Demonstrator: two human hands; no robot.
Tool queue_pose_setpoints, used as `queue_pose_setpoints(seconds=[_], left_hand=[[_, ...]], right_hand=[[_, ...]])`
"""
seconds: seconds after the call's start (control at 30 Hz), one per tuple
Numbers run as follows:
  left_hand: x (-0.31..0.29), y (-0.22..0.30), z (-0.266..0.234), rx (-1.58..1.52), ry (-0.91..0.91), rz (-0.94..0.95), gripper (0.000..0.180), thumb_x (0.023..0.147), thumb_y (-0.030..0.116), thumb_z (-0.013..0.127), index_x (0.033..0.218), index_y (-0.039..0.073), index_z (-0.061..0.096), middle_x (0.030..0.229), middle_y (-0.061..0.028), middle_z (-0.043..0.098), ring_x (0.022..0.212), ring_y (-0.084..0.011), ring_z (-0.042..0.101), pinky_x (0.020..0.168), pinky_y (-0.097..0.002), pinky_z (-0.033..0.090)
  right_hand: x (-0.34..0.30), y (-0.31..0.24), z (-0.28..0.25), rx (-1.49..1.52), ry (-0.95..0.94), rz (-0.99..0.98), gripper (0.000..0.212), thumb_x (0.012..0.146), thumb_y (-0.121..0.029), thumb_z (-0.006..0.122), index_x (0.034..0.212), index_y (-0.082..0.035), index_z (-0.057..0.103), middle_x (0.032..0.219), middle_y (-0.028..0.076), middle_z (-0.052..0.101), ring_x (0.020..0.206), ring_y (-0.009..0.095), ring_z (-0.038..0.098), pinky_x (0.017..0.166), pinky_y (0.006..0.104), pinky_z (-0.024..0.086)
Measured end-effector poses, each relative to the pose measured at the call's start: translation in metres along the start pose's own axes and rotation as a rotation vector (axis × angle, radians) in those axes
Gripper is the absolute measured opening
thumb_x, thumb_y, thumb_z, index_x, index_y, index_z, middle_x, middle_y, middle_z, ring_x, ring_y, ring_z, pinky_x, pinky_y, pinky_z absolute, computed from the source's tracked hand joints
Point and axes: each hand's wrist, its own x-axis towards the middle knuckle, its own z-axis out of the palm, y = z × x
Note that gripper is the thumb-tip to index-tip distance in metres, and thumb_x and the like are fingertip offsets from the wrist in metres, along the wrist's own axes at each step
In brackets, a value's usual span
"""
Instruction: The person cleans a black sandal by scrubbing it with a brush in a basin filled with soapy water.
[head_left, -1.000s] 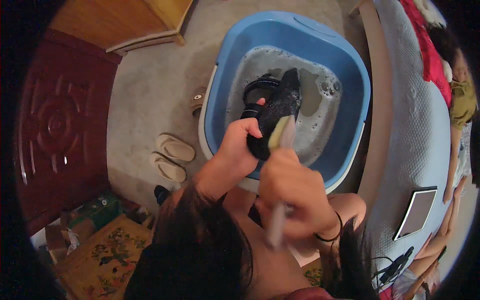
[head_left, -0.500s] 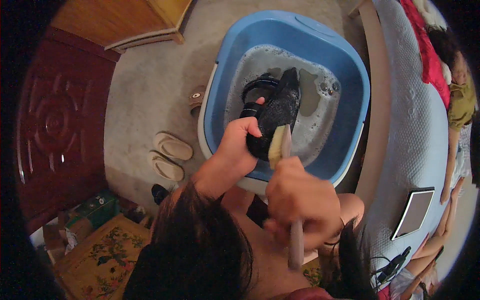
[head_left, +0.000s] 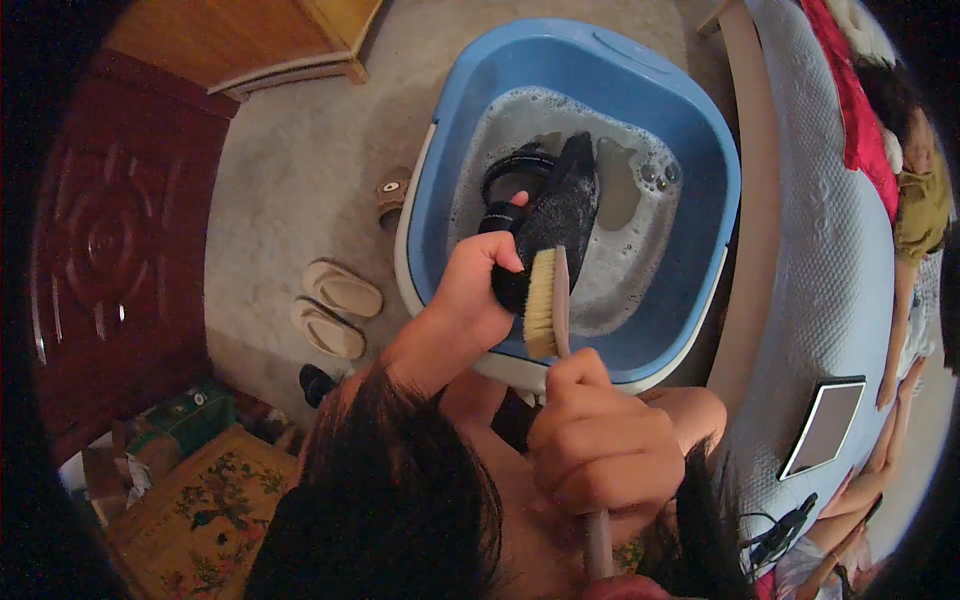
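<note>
Everything relative to the blue tub. Far left of it: maroon panelled door. Lower left of it: green box just beside a floral-patterned board. Upper left: wooden cabinet. Left of the tub, near: pair of beige slippers on the floor, plus a brown slipper just beside the rim.

Left hand reaches in over the tub's near-left rim, fingers clamped on a black shoe. Shoe is inside the tub, tilted, far end pointing to the far side, over sudsy water (can't tell how much of it is wet). Black strap loop just left of it in the tub.

Brush: pale bristles facing left, overlapping the shoe's near end above the tub's near side (contact not clear from this angle). Right hand is on the near side of the tub, fingers wrapped round the brush handle.

Right of the tub: bed with a tablet on it; person lying at far right.
</note>
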Motion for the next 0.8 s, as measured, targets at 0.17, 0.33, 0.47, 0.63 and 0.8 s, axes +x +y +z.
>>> queue_pose_setpoints(seconds=[0.17,0.33,0.47,0.63,0.8], left_hand=[[0.002,0.001,-0.001,0.017,-0.017,0.000,0.067,0.057,0.007,0.042,0.123,0.014,0.043,0.106,-0.0171,0.055,0.086,-0.0316,0.057,0.081,-0.0377,0.046],[0.003,0.003,-0.003,0.084,0.003,-0.020,0.066,0.057,0.008,0.042,0.123,0.014,0.044,0.107,-0.0160,0.055,0.088,-0.0296,0.056,0.081,-0.0342,0.046],[0.000,0.000,-0.003,-0.086,-0.054,-0.030,0.063,0.058,0.003,0.040,0.119,0.015,0.043,0.107,-0.0158,0.053,0.090,-0.0306,0.054,0.082,-0.0383,0.044],[0.000,0.002,-0.004,-0.009,-0.032,-0.013,0.064,0.057,0.008,0.042,0.121,0.016,0.046,0.106,-0.0150,0.056,0.084,-0.0286,0.056,0.078,-0.0370,0.047],[0.006,0.000,-0.010,-0.184,-0.156,-0.123,0.058,0.059,0.001,0.039,0.116,0.017,0.040,0.107,-0.0153,0.051,0.094,-0.0309,0.052,0.084,-0.0405,0.043]], right_hand=[[0.003,0.023,-0.006,-0.199,-0.111,0.144,0.017,0.061,-0.008,0.064,0.063,-0.007,0.047,0.063,0.005,0.049,0.057,0.023,0.047,0.058,0.0346,0.029],[-0.008,0.045,-0.007,-0.383,-0.216,0.325,0.028,0.057,-0.025,0.061,0.070,-0.008,0.043,0.073,0.009,0.041,0.079,0.030,0.043,0.072,0.0401,0.030],[0.001,0.020,-0.009,-0.280,-0.157,0.268,0.017,0.061,-0.011,0.064,0.063,-0.008,0.047,0.066,0.004,0.049,0.063,0.024,0.047,0.065,0.0339,0.030],[0.005,0.007,-0.010,-0.064,-0.125,0.090,0.019,0.066,-0.013,0.065,0.060,-0.007,0.048,0.059,0.003,0.049,0.056,0.022,0.050,0.062,0.0358,0.030],[-0.005,0.043,-0.010,-0.328,-0.169,0.282,0.026,0.057,-0.025,0.062,0.071,-0.009,0.046,0.072,0.009,0.042,0.075,0.030,0.044,0.068,0.0411,0.031]])
